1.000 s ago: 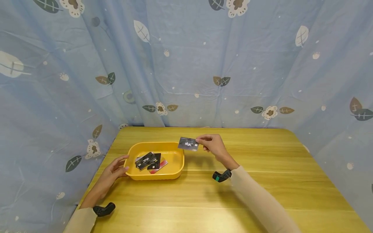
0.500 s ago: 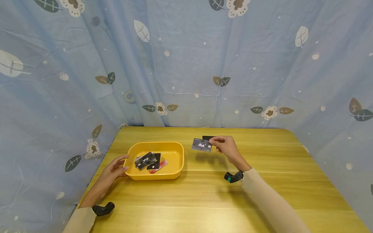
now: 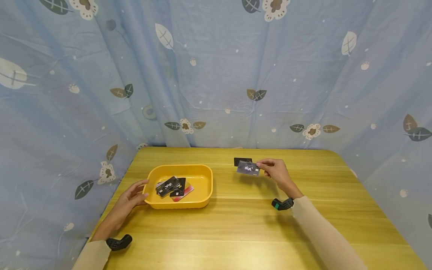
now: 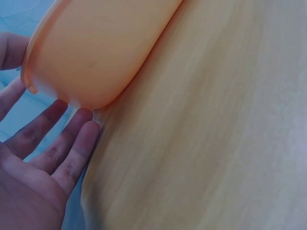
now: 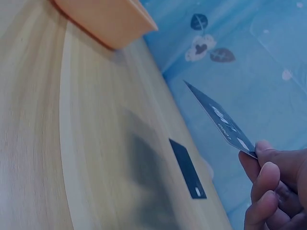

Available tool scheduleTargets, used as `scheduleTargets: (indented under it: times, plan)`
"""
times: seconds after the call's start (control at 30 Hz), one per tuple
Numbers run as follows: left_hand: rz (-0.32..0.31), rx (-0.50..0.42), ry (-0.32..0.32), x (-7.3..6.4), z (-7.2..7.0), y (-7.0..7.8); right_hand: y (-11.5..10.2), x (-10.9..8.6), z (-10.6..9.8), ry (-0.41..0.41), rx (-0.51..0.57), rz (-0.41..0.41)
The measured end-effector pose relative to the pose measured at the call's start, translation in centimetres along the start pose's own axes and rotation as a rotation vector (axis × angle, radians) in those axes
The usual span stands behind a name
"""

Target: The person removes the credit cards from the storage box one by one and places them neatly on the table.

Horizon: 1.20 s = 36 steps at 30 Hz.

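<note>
My right hand [image 3: 277,173] pinches a dark grey VIP card [image 3: 248,168] by its right end, between thumb and forefinger. In the right wrist view the card [image 5: 218,117] is held tilted above the table. A black card [image 3: 238,161] lies on the table just behind it, partly covered by the held card in the head view. My left hand [image 3: 127,200] holds the left end of a yellow plastic tray [image 3: 200,204], with fingertips against its outer wall and the thumb at the rim. Several overlapping cards [image 3: 168,186], black and red-and-white, lie in the tray's left half.
The tray stands on a wooden table [image 3: 216,232], left of the middle. Behind the table's far edge hangs a blue patterned curtain [image 3: 216,67], which also closes off both sides. Each wrist wears a black camera band [image 3: 282,204].
My right hand has carried the VIP card to the right, away from the tray and over the black card, which has come into view on the table. My left hand stays at the tray.
</note>
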State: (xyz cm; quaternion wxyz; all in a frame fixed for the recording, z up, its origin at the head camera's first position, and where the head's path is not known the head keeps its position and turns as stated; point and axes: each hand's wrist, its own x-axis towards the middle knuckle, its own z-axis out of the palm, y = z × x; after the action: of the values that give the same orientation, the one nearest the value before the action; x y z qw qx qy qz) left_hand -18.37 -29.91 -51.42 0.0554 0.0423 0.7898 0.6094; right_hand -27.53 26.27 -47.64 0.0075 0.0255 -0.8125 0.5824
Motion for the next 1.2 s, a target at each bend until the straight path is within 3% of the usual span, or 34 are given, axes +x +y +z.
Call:
scheduleTargets:
  times: [0.3, 0.63, 0.87, 1.2]
  plan:
    - [-0.012, -0.008, -0.002, 0.1, -0.1, -0.1, 1.9, 0.3, -1.8, 0.004, -0.075, 0.018]
    - [-0.001, 0.008, 0.008, -0.1, 0.0, -0.1, 2.8, 0.8, -1.9, 0.002, -0.087, 0.063]
    - [0.001, 0.02, 0.009, -0.2, 0.1, 0.1, 3.2, 1.5, -2.4, -0.012, -0.102, 0.049]
    - [-0.007, 0.018, 0.011, -0.2, 0.1, 0.2, 4.5, 2.6, -4.6, 0.051, -0.17, 0.088]
